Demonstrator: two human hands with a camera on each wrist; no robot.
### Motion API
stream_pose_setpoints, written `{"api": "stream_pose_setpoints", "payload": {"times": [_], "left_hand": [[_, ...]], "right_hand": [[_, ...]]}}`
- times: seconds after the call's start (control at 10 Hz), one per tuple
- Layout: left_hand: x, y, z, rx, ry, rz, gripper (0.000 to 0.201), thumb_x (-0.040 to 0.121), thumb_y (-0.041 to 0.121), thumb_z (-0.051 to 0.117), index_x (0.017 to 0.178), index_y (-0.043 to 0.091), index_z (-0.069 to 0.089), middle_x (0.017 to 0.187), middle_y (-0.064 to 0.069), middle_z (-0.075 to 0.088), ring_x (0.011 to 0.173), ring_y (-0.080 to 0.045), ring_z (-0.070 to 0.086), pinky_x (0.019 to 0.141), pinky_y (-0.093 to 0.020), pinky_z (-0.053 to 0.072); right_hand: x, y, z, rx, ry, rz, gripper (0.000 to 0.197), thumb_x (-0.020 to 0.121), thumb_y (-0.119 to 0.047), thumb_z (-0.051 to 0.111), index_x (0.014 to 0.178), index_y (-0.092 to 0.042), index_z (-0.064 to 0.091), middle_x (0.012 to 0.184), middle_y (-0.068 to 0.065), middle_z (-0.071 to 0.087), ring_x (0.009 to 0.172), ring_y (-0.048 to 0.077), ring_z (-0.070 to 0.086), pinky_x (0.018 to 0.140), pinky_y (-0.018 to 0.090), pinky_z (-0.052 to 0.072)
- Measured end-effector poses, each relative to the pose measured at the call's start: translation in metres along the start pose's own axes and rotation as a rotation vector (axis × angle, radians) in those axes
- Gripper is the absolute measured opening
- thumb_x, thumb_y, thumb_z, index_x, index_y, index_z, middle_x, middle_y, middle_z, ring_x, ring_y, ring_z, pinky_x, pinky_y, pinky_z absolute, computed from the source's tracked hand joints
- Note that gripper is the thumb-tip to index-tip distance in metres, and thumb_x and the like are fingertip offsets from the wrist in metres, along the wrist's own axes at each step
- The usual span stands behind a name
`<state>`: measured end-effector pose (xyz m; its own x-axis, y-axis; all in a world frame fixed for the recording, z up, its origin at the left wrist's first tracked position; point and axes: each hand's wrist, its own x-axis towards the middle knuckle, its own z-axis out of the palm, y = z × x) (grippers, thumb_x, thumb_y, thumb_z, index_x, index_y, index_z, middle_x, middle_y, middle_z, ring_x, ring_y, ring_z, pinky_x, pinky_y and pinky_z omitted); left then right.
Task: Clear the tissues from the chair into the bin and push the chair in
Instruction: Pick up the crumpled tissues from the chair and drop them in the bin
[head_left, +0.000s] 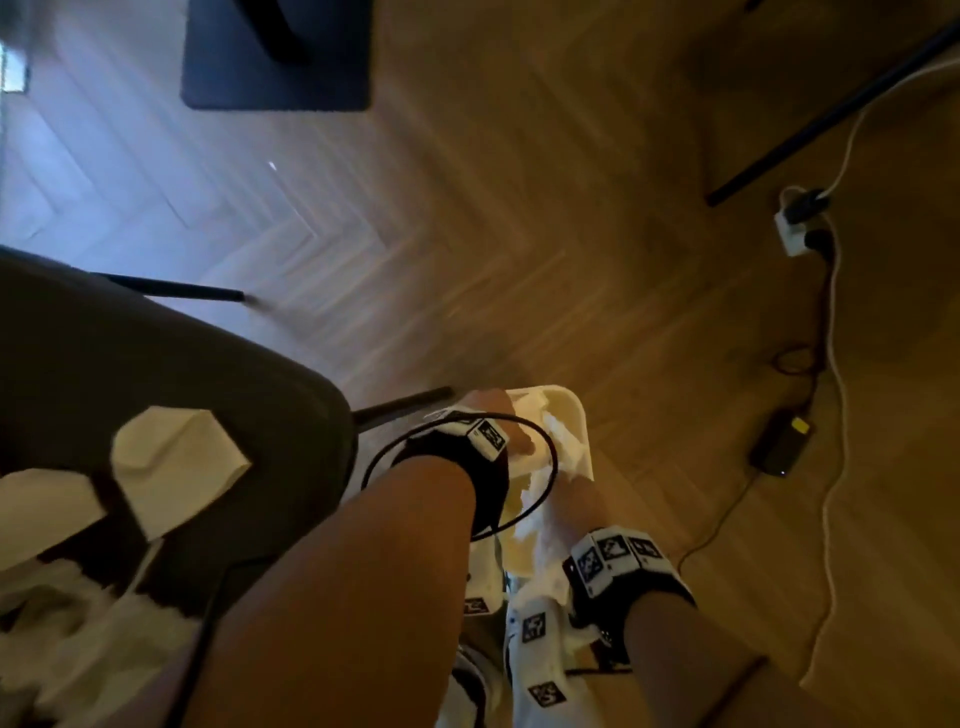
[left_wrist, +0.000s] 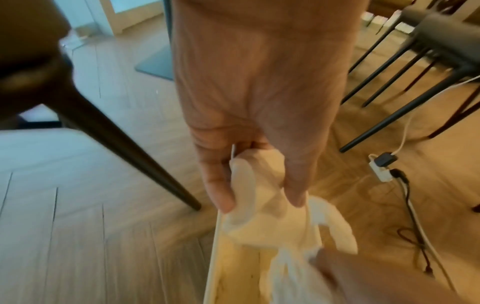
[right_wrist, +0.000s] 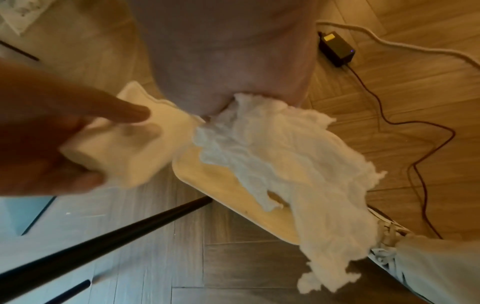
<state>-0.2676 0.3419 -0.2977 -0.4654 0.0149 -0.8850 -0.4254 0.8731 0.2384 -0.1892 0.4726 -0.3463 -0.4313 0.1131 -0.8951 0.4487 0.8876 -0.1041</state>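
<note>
A dark chair (head_left: 182, 364) fills the left of the head view. Two folded tissues (head_left: 176, 462) and a crumpled one (head_left: 78, 623) lie on its seat. A white bin (head_left: 576, 410) stands on the floor just right of the chair. My left hand (head_left: 498, 415) hovers over the bin and pinches a folded tissue (left_wrist: 259, 185) between thumb and fingers (left_wrist: 296, 197). My right hand (head_left: 587, 499) is beside it and grips a crumpled tissue (right_wrist: 285, 164) that hangs over the bin's (right_wrist: 228, 195) open top. The right fingertips are hidden behind that tissue.
A chair leg (head_left: 405, 402) slants down close to the bin. On the wooden floor to the right lie a white power strip (head_left: 795, 228), a black adapter (head_left: 779, 441) and trailing cables. A dark table base (head_left: 280, 52) stands farther ahead, and other chairs (left_wrist: 441, 41) beyond.
</note>
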Motion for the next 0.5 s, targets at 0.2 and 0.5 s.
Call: {"api": "stream_pose_setpoints", "payload": {"times": [0.2, 0.5], "left_hand": [[0.039, 0.000, 0.050, -0.138, 0.016, -0.078, 0.039, 0.088, 0.040, 0.060, 0.116, 0.012, 0.058, 0.094, 0.000, 0.056, 0.082, -0.019, 0.054, 0.068, -0.029, 0.041], [0.013, 0.011, 0.032, -0.301, 0.041, -0.143, 0.039, 0.092, 0.031, 0.055, 0.124, 0.010, 0.054, 0.118, -0.010, 0.061, 0.110, -0.026, 0.060, 0.081, -0.032, 0.046]], "right_hand": [[0.052, 0.017, 0.001, 0.429, 0.050, 0.111, 0.026, 0.100, -0.030, 0.036, 0.075, -0.023, 0.041, 0.094, 0.010, 0.054, 0.095, 0.029, 0.049, 0.080, 0.031, 0.033], [0.018, -0.002, -0.033, 0.259, -0.081, -0.077, 0.044, 0.099, -0.036, 0.039, 0.125, -0.004, 0.053, 0.126, 0.019, 0.057, 0.114, 0.035, 0.053, 0.086, 0.036, 0.039]]}}
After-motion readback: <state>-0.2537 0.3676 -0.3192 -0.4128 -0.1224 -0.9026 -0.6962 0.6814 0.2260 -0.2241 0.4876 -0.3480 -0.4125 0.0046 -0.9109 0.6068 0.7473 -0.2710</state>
